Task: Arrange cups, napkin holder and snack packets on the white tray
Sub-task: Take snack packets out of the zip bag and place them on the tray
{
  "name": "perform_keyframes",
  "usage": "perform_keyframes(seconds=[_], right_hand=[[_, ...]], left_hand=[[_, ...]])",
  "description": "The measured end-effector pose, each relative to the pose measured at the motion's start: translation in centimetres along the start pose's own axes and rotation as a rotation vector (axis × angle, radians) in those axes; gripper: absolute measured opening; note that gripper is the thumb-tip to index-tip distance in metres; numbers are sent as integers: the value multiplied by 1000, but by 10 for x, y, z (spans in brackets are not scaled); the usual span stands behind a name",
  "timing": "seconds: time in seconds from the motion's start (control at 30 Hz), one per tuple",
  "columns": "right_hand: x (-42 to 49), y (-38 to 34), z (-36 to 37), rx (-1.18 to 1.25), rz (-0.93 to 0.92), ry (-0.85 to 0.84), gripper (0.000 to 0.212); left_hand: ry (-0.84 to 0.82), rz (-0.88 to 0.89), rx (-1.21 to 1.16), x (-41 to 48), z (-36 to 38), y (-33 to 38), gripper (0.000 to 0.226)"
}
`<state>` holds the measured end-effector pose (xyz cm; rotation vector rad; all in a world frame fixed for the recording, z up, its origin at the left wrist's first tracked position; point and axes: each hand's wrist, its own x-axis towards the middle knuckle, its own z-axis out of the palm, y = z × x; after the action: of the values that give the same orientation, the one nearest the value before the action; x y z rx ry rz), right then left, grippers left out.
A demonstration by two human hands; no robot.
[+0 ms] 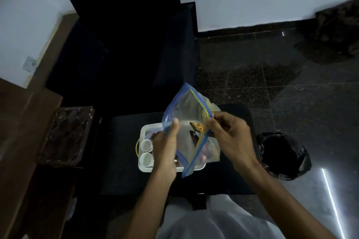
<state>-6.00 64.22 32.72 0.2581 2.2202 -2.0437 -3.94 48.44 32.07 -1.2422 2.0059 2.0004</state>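
A clear zip bag (187, 114) with blue edges is held above the white tray (144, 169). My left hand (167, 141) grips the bag's left edge. My right hand (227, 134) pinches its right edge near the zip. Through the plastic I see a gold snack packet (197, 127) and a dark one (194, 137). Two white cups (146, 151) stand side by side at the tray's left end. The bag and my hands hide the tray's middle and right part.
The tray rests on a small black table (120, 161). A dark armchair (124, 48) stands beyond it. A bin with a black liner (283, 155) is on the floor to the right. A brown patterned tray (66, 136) and a wooden counter (17, 134) lie to the left.
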Motion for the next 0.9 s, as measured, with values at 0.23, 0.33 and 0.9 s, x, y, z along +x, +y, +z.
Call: perform_keyframes(seconds=[0.23, 0.33, 0.9], right_hand=[[-2, -1, -26, -86, 38, 29, 6], [-16, 4, -50, -280, 35, 79, 23], [10, 12, 66, -1902, -861, -1081, 35]], left_hand=[[-174, 42, -140, -10, 16, -5, 21], [-296, 19, -217, -16, 14, -5, 26], [-272, 229, 97, -21, -39, 5, 25]])
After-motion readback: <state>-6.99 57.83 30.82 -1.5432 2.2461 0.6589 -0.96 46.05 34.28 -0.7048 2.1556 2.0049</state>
